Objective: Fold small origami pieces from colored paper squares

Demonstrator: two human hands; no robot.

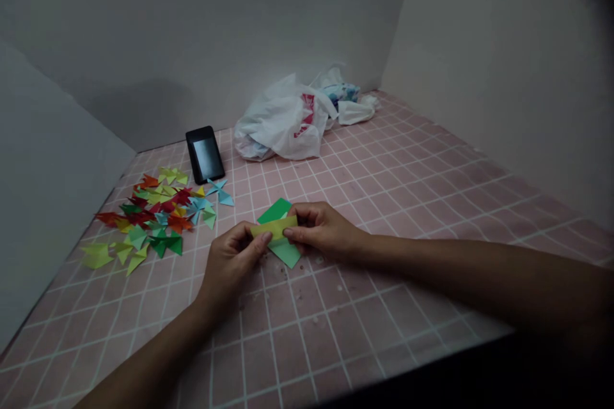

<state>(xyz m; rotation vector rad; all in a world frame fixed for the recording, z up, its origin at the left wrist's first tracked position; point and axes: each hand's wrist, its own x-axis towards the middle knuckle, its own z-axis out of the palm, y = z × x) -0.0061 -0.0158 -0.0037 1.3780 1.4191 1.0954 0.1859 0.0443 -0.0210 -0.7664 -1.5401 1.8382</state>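
Observation:
Between my two hands a strip of folded yellow paper [275,227] is stretched out level. My left hand [236,254] pinches its left end, thumb on the near face. At the other end my right hand [320,230] grips it between thumb and fingers. Below the strip, partly covered by it, green sheets of paper [286,253] lie on the pink checked cloth [307,339]. To the left a loose pile of folded paper pinwheel-like shapes [165,242] spreads out in red, orange, yellow, green and light blue.
A black device with a screen [206,156] leans back behind the paper shapes. A white plastic bag with red print [283,118] sits against the back wall, with more bags and a blue patterned bundle [344,91] beside it. Grey walls enclose the left, back and right.

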